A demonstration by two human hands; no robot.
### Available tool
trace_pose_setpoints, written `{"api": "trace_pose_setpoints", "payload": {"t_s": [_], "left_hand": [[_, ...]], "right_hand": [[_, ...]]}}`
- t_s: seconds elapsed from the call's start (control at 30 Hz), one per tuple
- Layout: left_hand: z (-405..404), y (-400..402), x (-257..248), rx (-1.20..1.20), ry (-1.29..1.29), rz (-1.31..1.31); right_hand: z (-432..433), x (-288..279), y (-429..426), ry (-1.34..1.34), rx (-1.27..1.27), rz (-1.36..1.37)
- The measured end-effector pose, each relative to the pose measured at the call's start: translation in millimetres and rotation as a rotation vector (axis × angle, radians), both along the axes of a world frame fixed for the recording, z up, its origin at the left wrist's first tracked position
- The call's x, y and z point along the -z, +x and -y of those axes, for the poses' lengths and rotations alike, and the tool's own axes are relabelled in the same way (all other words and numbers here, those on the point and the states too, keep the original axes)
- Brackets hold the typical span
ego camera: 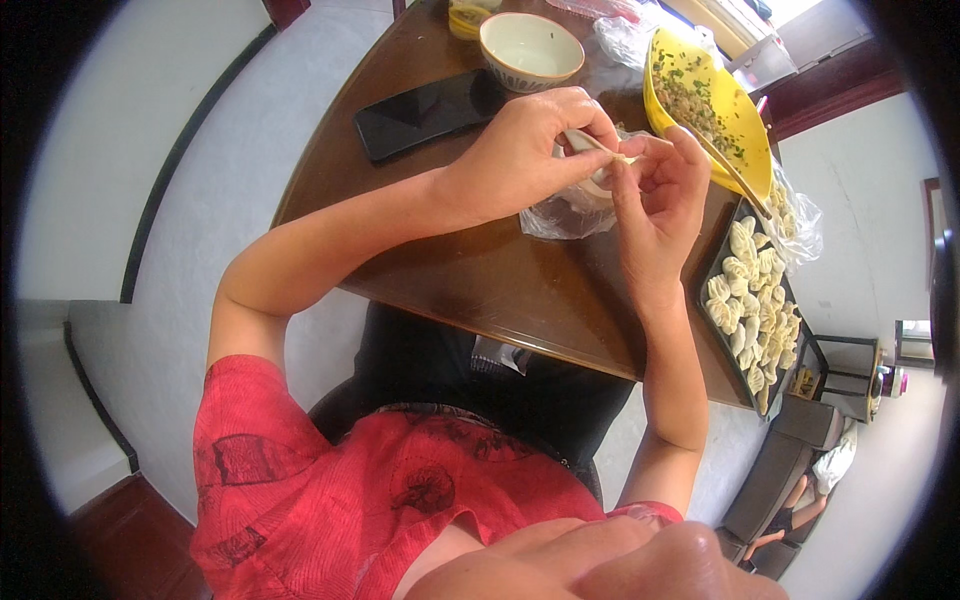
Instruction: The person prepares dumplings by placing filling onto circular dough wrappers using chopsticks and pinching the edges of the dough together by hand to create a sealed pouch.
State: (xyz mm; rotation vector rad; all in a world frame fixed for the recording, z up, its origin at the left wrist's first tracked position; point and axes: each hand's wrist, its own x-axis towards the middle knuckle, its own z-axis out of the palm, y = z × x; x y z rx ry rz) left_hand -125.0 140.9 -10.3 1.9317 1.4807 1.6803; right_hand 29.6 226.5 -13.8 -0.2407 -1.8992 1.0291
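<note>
Both hands meet over the brown table, pinching a folded dumpling wrapper (581, 140) between thumbs and fingertips. My left hand (517, 154) grips its near-left part, fingers curled over the dough. At the wrapper's right end, my right hand (664, 199) pinches the edge with thumb and forefinger. Any filling inside is hidden by the fingers. Beneath the hands, a clear plastic bag (559, 217) lies on the table with pale round dough wrappers partly visible. Beyond my right hand stands a yellow bowl (752, 124) of chopped filling (690, 101) with green bits; chopsticks (724, 161) rest across it.
A dark tray (731, 356) of pleated dumplings (754, 292) sits along the table's right side. A black smartphone (420, 116) lies left of a patterned bowl (531, 54). Plastic bags (626, 37) lie behind. At far right, a person (799, 506) is on a grey sofa (769, 457).
</note>
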Motion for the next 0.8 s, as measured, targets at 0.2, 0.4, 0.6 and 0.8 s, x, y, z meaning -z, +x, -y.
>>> {"api": "trace_pose_setpoints", "payload": {"t_s": [0.2,0.4,0.6,0.8], "left_hand": [[-1.7,1.6,3.6,0.151,-0.169,0.331],[-4.3,-2.7,6.2,0.201,-0.218,0.404],[-1.7,1.4,6.5,0.135,-0.150,0.232],[1.9,2.3,3.1,0.113,-0.129,0.150]], "right_hand": [[-2.2,0.2,2.1,0.029,0.060,0.001],[-1.8,0.2,3.3,0.088,0.016,0.005],[1.6,-0.9,0.9,0.038,0.050,0.006],[-1.2,0.7,1.5,0.029,0.031,0.004]]}}
